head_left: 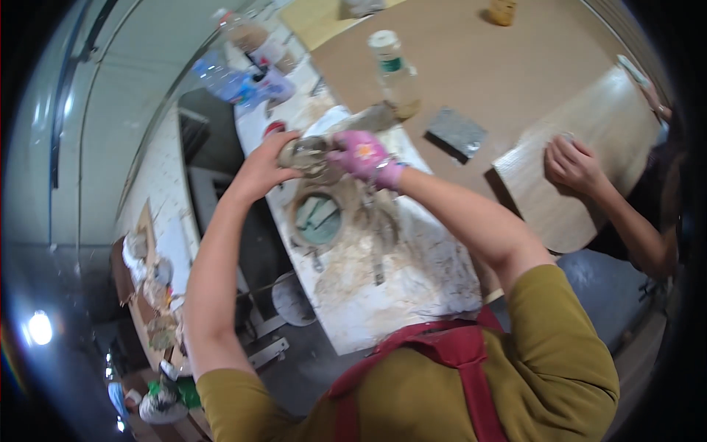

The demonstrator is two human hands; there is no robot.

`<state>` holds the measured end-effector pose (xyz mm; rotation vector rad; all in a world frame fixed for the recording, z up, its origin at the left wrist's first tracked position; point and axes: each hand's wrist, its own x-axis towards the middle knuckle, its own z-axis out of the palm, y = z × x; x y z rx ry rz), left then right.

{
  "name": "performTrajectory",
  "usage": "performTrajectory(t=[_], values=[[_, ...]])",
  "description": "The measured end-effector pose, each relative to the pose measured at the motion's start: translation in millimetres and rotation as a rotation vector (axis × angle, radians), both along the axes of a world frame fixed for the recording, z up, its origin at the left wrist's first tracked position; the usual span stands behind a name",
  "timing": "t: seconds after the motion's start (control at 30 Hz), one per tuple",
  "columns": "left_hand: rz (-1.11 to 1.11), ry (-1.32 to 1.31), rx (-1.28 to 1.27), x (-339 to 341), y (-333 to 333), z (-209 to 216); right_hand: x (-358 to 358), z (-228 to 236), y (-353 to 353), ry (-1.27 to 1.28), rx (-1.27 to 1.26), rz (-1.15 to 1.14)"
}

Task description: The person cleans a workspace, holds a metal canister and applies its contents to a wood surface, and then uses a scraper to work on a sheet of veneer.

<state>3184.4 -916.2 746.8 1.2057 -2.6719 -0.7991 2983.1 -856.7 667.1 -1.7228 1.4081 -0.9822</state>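
My bare left hand (266, 168) is wrapped round the left side of a murky, see-through jar-like container (308, 158). Its thumb and fingers are closed on the wall. My right hand (363, 156), in a pink glove with a flower print, meets the container's right side. Those fingers are curled together, and blur hides whether they grip the rim or something small. Just below the container sits a round bowl (298, 230) with flat greenish pieces in it. A stained white work surface (412, 272) lies under both hands.
Behind my right hand stands a clear bottle with a white cap (401, 88). A grey block (456, 134) lies on the brown tabletop (471, 66). Plastic bottles (224, 77) crowd the far left. At right, another person's hand (573, 163) rests on a wooden board (574, 199).
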Motion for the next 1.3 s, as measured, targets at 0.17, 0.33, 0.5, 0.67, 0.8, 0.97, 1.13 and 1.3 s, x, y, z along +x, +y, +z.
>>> performTrajectory(t=[0.17, 0.33, 0.5, 0.67, 0.8, 0.97, 1.13, 1.3], values=[[0.028, -0.025, -0.057, 0.9, 6.4, 0.6, -2.9, -1.3, 6.8, -0.004, -0.017, 0.021], [0.082, -0.046, 0.036, -2.4, 1.1, 8.6, 4.6, -1.0, -6.5, -0.075, -0.002, -0.012], [0.099, -0.039, 0.053, 2.4, -6.2, 6.4, -2.4, -6.9, -12.6, -0.097, -0.046, -0.018], [-0.014, 0.003, -0.132, 4.4, 5.2, 5.1, 8.1, -14.1, -13.3, -0.091, -0.217, -0.058], [-0.028, -0.110, -0.159, 8.8, 13.8, -1.1, 9.4, -35.6, -5.7, 0.010, -0.109, -0.015], [-0.049, -0.041, -0.177, 2.5, 13.0, -2.9, 7.8, -24.1, -12.3, -0.155, -0.153, 0.023], [-0.036, -0.044, -0.259, 9.8, -0.6, 2.5, -4.4, -7.6, -23.0, -0.047, -0.001, 0.047], [-0.015, -0.055, -0.164, -6.5, -1.4, 2.4, -2.3, 5.1, -16.9, -0.219, 0.167, 0.129]])
